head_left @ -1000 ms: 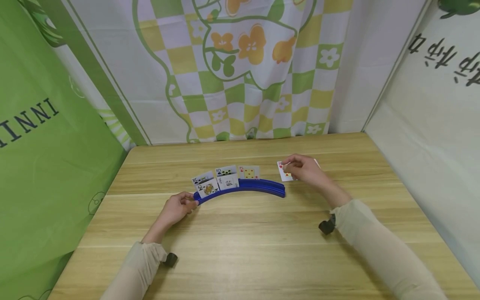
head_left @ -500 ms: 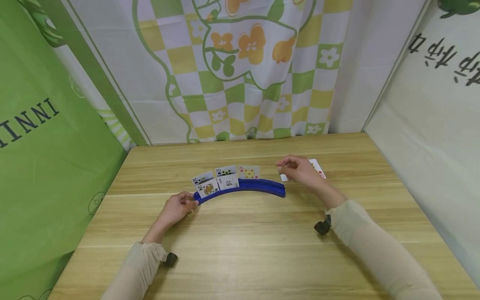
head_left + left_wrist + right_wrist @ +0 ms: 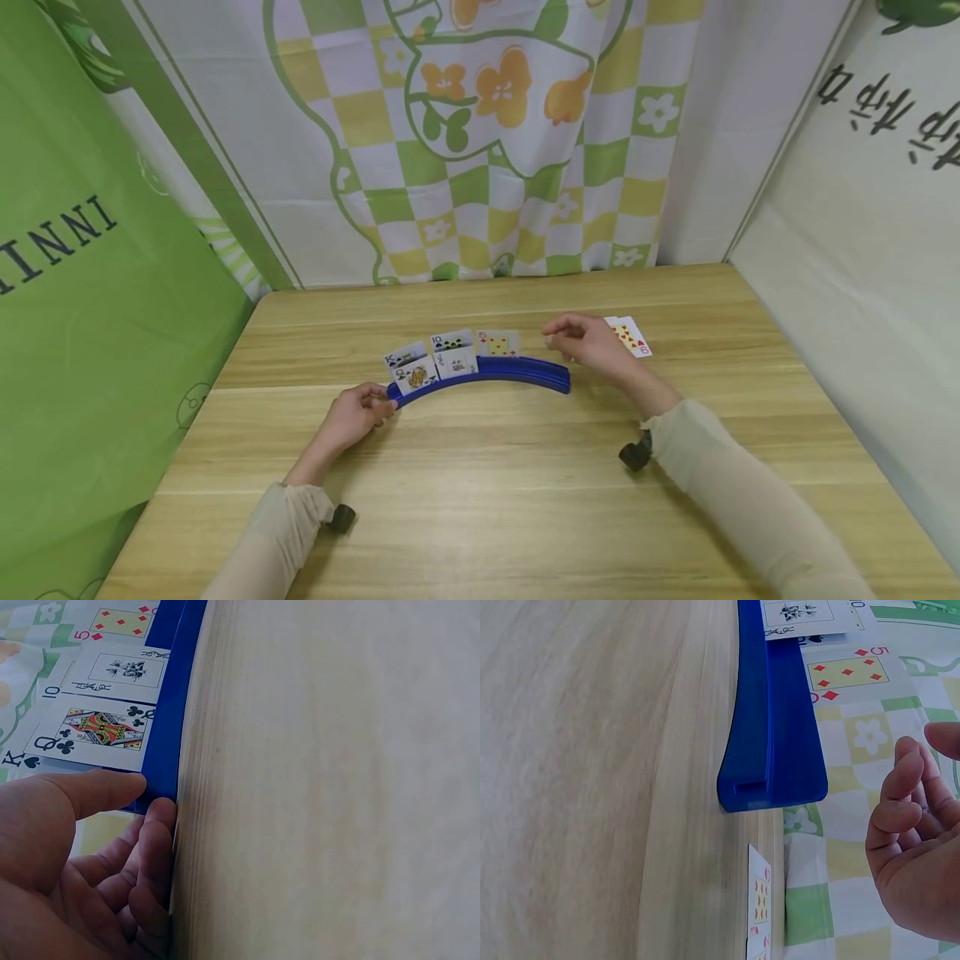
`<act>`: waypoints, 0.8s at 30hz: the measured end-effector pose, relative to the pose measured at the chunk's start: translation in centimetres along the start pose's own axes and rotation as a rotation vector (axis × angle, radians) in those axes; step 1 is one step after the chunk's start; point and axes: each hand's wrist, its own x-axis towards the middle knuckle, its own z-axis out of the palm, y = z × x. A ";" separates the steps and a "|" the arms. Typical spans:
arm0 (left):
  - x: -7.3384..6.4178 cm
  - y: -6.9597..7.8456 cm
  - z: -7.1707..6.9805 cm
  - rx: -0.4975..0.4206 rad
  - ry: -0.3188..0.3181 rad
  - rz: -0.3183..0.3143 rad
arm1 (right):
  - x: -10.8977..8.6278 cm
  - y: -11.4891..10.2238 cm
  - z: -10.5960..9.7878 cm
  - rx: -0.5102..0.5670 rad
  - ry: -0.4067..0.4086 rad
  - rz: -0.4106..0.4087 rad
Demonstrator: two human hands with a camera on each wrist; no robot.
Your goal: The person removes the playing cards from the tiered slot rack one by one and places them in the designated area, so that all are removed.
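Observation:
A curved blue card holder [image 3: 517,367] lies on the table with several playing cards standing in it: a queen of clubs [image 3: 101,729], a joker [image 3: 124,671], a king of spades [image 3: 405,356], a ten [image 3: 452,340] and a five of diamonds [image 3: 847,673]. My left hand [image 3: 358,417] grips the holder's left end, thumb on top and fingers at its edge. Right of the holder hovers my right hand [image 3: 592,340], its fingers bent loosely. In the right wrist view no card shows between its thumb and fingertips.
Face-up red heart cards [image 3: 632,337] lie on the table at the right, partly behind the right hand; one heart card [image 3: 759,892] lies just past the holder's right end. A patterned curtain [image 3: 517,217] hangs behind the wooden table [image 3: 480,492].
My right hand has shifted left from over the heart cards towards the holder, uncovering the right-hand cards. My left hand and the holder have stayed put.

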 end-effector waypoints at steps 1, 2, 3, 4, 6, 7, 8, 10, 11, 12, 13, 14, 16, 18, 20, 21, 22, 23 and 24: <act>0.0 0.0 0.0 0.001 0.000 0.001 | 0.0 -0.1 0.1 -0.002 0.000 -0.003; 0.0 0.0 0.0 0.001 0.001 0.001 | 0.0 -0.1 0.2 -0.001 0.000 -0.006; 0.0 0.1 0.0 0.002 0.001 0.000 | 0.1 -0.2 0.2 0.002 0.001 -0.008; 0.1 0.1 0.0 0.003 0.000 0.000 | 0.1 -0.2 0.3 0.005 0.003 -0.011; 0.1 0.1 0.0 0.005 0.000 0.001 | 0.2 -0.2 0.4 0.006 0.005 -0.011; 0.0 0.1 0.0 0.006 0.000 0.002 | 0.3 -0.1 0.5 0.006 0.006 -0.009; 0.0 0.1 0.0 0.007 -0.001 0.003 | 0.3 -0.1 0.5 0.007 0.007 -0.007; 0.0 0.1 -0.1 0.007 -0.002 0.002 | 0.4 -0.1 0.6 0.001 0.010 -0.003; 0.0 0.1 -0.1 0.007 -0.002 0.002 | 0.5 -0.1 0.6 -0.002 0.009 -0.002; -0.1 0.1 -0.1 0.008 -0.002 0.001 | 0.5 -0.1 0.7 -0.004 0.009 0.000; -0.1 0.1 -0.1 0.008 -0.002 0.001 | 0.5 -0.2 0.7 -0.008 0.006 0.000; -0.1 0.1 -0.1 0.008 -0.002 0.000 | 0.5 -0.2 0.7 -0.011 0.003 0.000; 0.0 0.1 0.0 0.007 -0.001 0.001 | 0.6 -0.4 0.8 -0.009 -0.002 -0.001; 0.0 0.1 0.0 0.004 0.000 0.000 | 0.7 -0.5 0.9 0.002 -0.009 -0.005; 0.0 0.1 0.0 -0.001 -0.001 -0.002 | 0.9 -0.5 1.0 0.014 -0.015 -0.010; 0.0 0.1 0.0 -0.002 -0.001 -0.002 | 1.0 -0.5 1.1 0.020 -0.016 -0.013; 0.0 0.1 0.0 -0.003 0.000 -0.003 | 1.1 -0.5 1.2 0.025 -0.019 -0.017; 0.0 0.1 0.0 -0.005 0.000 -0.004 | 1.2 -0.5 1.2 0.028 -0.021 -0.018; 0.0 0.1 0.1 -0.006 0.001 -0.004 | 1.2 -0.5 1.3 0.029 -0.022 -0.015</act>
